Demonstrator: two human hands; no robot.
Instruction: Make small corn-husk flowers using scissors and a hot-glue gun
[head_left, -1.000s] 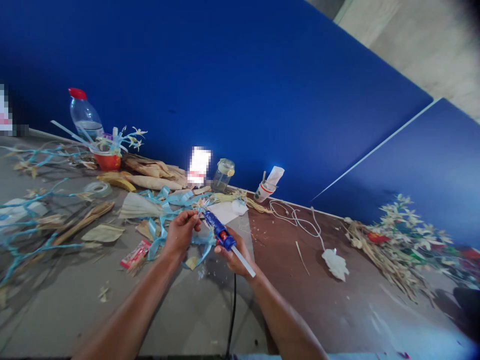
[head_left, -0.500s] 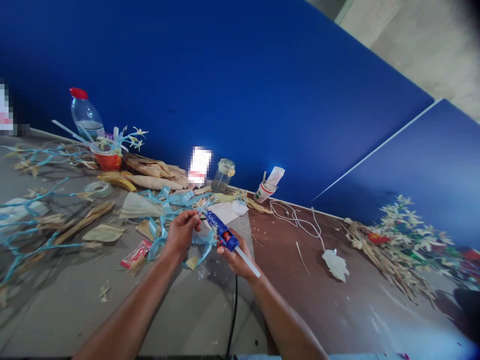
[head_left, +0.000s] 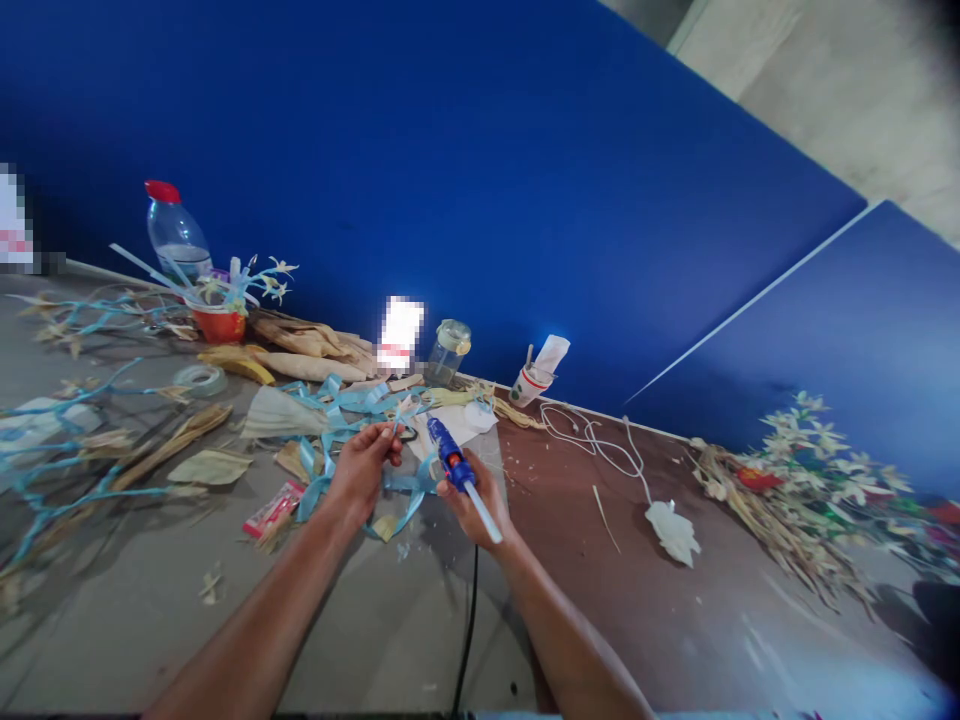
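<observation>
My right hand point(head_left: 478, 503) is wrapped round a blue glue gun point(head_left: 450, 455), whose nozzle points away from me. A whitish glue stick juts from its back end, and a black cord point(head_left: 470, 620) runs down to the table's front edge. Just left of the nozzle, my left hand point(head_left: 366, 462) pinches the thin stem of a small pale flower point(head_left: 405, 410); the fingertips partly hide it. Light blue ribbon point(head_left: 409, 484) lies curled below and behind the left hand. White paper point(head_left: 484, 425) rests behind the glue gun.
At the back left, a red cup point(head_left: 217, 323) holds sticks and flowers before a red-capped bottle point(head_left: 176, 235). Blue-stemmed branches point(head_left: 45, 500) spread on the left. A clear jar point(head_left: 448, 355) and white cup point(head_left: 532, 383) stand by the blue partition. Flower bunches point(head_left: 810, 480) lie right.
The glue gun has drawn back from the flower, its nozzle swinging right and turning more upright in view. My left hand has stayed nearly still, holding the flower.
</observation>
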